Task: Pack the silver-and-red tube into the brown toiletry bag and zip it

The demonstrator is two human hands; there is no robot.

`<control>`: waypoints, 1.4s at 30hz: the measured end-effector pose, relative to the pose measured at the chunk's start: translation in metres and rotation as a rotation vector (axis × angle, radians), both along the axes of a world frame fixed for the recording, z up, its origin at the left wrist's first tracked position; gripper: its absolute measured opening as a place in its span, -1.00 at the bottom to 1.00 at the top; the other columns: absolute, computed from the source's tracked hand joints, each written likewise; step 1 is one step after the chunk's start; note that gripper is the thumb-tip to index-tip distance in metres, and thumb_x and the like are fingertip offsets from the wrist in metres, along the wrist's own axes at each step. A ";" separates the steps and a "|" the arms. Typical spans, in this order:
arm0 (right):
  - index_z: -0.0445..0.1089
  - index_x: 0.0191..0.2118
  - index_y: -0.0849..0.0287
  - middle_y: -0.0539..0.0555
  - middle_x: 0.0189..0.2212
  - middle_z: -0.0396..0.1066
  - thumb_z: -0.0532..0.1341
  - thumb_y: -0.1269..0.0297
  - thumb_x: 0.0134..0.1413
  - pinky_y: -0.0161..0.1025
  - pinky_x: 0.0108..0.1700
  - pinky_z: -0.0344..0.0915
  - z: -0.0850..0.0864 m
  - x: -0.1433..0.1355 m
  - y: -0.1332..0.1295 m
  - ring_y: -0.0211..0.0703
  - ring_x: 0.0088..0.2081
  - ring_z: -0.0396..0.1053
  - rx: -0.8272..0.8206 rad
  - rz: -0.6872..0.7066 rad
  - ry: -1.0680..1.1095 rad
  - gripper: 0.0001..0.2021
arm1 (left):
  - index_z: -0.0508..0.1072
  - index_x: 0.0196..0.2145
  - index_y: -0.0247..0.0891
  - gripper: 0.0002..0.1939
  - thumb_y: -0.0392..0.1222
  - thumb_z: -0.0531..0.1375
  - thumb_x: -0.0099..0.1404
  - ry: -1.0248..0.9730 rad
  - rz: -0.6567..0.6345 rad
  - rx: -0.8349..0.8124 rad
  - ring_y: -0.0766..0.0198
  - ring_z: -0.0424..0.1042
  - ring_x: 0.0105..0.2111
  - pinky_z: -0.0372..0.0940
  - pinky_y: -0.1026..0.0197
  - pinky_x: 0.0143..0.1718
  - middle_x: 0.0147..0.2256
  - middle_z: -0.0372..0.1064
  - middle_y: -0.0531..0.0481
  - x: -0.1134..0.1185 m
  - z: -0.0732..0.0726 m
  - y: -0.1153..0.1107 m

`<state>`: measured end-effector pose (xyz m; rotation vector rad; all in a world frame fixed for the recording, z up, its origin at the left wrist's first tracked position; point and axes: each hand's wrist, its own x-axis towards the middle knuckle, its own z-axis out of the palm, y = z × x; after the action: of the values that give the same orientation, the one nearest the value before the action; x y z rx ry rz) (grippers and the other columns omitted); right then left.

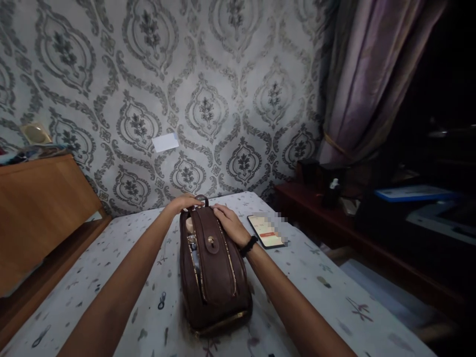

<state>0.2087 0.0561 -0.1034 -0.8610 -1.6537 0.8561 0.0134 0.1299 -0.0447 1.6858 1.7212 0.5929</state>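
Observation:
A dark brown leather backpack (217, 277) with gold zips and a round gold clasp lies on the patterned bed sheet in front of me. Its left front zip gapes, and a few small items (192, 242) show inside, too dim to name. My left hand (186, 202) is closed at the bag's top left, beside the loop handle (203, 199); its fingertips are partly hidden. At the upper right edge, next to the right zip, my right hand (232, 225) grips the bag with bent fingers. A dark band circles the right wrist.
Right of the bag lies a phone (266, 230) with a lit screen, partly pixelated. A wooden headboard (48, 208) stands at the left. Beyond the bed's right edge are a dark red shelf (308, 201), a tied curtain (357, 89) and a blue-edged flat object (416, 193).

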 end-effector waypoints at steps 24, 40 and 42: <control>0.51 -0.07 0.19 0.18 0.03 0.49 0.16 0.18 0.22 -0.08 0.23 0.20 0.006 -0.001 -0.010 -0.01 0.11 0.39 0.049 -0.017 -0.062 -0.71 | 0.40 -0.63 -0.28 -0.74 -0.09 0.38 -0.14 -0.225 -0.137 0.110 0.38 0.17 -0.62 0.03 0.27 -0.51 -0.67 0.24 0.15 0.011 -0.017 0.018; 0.46 0.03 0.19 0.19 0.06 0.49 0.10 0.19 0.26 -0.02 0.22 0.23 0.006 0.001 -0.010 -0.01 0.11 0.42 0.056 -0.029 -0.128 -0.66 | 0.46 -0.53 -0.28 -0.65 0.02 0.41 -0.17 -0.475 -0.170 0.202 0.28 0.39 -0.47 0.23 0.25 -0.36 -0.54 0.41 0.05 0.012 -0.007 -0.005; 0.47 0.01 0.18 0.18 0.03 0.51 0.09 0.20 0.26 -0.01 0.21 0.25 0.008 0.003 -0.011 -0.01 0.08 0.43 0.064 -0.027 -0.146 -0.67 | 0.49 -0.51 -0.29 -0.67 -0.01 0.41 -0.15 -0.451 -0.174 0.184 0.25 0.41 -0.44 0.23 0.25 -0.36 -0.52 0.44 0.03 0.008 -0.003 -0.007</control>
<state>0.2116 0.0449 -0.0951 -0.9169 -1.7830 0.7319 0.0217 0.1227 -0.0479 1.6463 1.2183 0.9854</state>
